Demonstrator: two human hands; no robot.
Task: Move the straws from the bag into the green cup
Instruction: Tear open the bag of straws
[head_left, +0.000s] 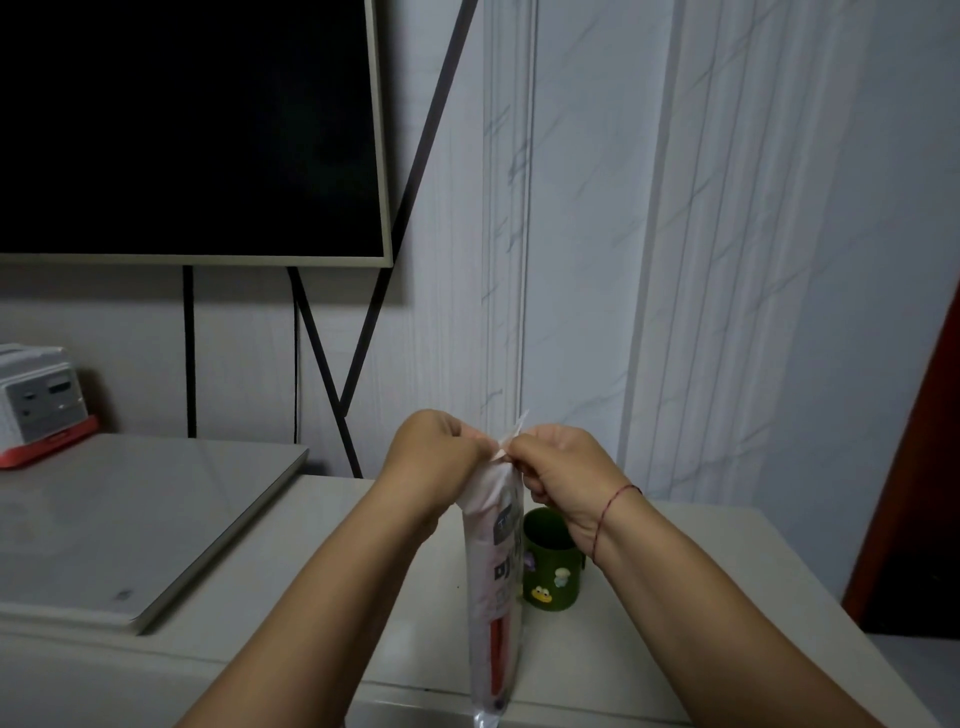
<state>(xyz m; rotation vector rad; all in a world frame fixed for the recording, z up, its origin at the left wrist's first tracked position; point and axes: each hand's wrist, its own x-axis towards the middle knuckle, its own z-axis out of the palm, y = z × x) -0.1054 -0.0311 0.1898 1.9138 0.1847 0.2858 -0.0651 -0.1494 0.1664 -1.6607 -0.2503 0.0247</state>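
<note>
Straws (500, 642) are being kept inside the upright bag (493, 561), whose top is being pinched and pulled open by the left hand (434, 452) and right hand (558, 467), just beside the green cup (553, 569), with nothing being moved yet.

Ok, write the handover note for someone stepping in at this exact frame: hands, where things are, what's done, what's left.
Left hand and right hand: each pinches the bunched top of the bag and holds it upright in front of the person.
Straws: red ones show through the bag's lower part.
Green cup: upright on the counter, just behind and right of the bag; no straws stick out of it.
Done: none moved; whether the bag is open cannot be told.
Left: open the top, pull the straws out, stand them in the cup.
</note>
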